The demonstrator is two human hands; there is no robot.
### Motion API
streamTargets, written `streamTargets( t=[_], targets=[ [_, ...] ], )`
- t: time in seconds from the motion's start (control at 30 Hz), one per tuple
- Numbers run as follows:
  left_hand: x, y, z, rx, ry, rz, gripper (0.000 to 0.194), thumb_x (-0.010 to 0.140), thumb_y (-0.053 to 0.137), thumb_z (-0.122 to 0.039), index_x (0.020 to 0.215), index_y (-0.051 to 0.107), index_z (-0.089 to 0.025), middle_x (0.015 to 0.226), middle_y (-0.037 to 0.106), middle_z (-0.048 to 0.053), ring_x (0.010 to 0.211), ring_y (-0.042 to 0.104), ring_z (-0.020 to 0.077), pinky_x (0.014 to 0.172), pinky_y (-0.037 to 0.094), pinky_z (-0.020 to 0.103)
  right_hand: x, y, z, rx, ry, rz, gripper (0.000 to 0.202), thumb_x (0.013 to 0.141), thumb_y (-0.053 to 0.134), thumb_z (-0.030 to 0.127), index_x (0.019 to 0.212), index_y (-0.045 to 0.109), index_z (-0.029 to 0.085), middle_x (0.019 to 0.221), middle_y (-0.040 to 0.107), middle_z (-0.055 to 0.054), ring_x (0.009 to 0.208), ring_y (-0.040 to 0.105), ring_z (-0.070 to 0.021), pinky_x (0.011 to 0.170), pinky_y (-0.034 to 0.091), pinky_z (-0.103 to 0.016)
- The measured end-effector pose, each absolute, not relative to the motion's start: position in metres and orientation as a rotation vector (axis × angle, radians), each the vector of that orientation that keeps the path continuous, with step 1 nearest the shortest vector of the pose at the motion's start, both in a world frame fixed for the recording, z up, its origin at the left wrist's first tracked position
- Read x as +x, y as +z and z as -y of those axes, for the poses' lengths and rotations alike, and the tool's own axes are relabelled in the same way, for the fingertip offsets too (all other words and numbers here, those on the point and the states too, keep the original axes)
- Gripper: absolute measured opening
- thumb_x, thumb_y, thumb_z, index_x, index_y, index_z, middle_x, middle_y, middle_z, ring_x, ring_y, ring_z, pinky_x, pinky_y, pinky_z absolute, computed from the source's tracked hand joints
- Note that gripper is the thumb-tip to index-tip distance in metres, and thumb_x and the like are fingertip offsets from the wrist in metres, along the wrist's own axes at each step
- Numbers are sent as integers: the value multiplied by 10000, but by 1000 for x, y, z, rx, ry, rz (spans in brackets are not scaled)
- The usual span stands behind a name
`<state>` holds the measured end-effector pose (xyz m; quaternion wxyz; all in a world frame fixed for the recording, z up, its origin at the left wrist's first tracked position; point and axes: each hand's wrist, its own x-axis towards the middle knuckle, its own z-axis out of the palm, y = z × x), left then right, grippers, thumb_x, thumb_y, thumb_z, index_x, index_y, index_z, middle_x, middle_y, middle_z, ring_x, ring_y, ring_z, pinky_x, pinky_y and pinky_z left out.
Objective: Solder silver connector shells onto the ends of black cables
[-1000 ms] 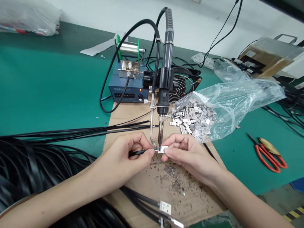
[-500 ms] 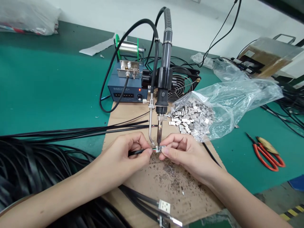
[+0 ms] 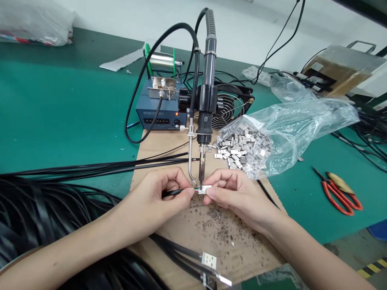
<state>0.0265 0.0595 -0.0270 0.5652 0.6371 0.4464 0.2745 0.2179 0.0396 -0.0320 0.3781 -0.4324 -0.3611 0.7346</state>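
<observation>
My left hand is closed in a pinch on a black cable, close to its stripped end with thin coloured wires. Between the thumb and fingers of my right hand is a small silver USB connector. Cable end and connector meet directly under the tip of the clamped soldering iron. Beside the iron, a thin bent solder feed tube comes down to the same spot. Whether the iron tip touches the joint I cannot tell.
Loose USB connectors spill from a clear plastic bag behind my right hand. Finished-looking cables with USB plugs lie in front. A black cable heap fills the left. Red-handled cutters lie right; a blue solder station stands behind.
The connector has shifted very slightly under the iron tip, and more of its silver face shows. Both hands keep their grips; the whole view has drifted a little.
</observation>
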Motion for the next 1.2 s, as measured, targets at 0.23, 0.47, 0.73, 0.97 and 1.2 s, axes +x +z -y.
streamTargets(
  t=[0.23,0.47,0.73,0.97,1.2],
  targets=[
    [28,-19,-55,1459,614,-1139,154,763,602,-279,640,588,-188,523,502,-81,498,378,82,477,270,203,217,-32,-40,-1120,1856,942,189,629,900,199,730,742,178,612,736,7,547,638,-90,594,505,-205],
    [28,-21,-55,1430,632,-1088,143,727,634,-257,612,581,-191,513,497,-76,484,383,83,458,289,184,218,-32,-40,-1074,1909,925,186,639,896,235,733,744,187,619,737,5,571,654,-100,623,511,-219],
    [26,-28,-56,1421,680,-1037,149,731,640,-237,605,588,-178,504,509,-76,475,388,68,442,296,148,218,-30,-41,-1078,1930,880,219,625,905,284,724,739,181,596,735,8,550,647,-95,596,496,-208],
    [25,-29,-56,1468,643,-1077,159,765,613,-249,626,587,-176,510,514,-78,484,405,67,453,306,148,217,-32,-40,-1101,1906,900,193,624,895,168,727,733,188,591,740,13,530,629,-87,575,488,-200],
    [27,-30,-58,1483,647,-1082,149,765,610,-258,648,603,-166,541,539,-68,501,438,71,462,339,149,217,-34,-41,-1107,1892,920,187,642,893,212,727,729,183,592,736,12,516,614,-81,541,456,-203]
  ],
)
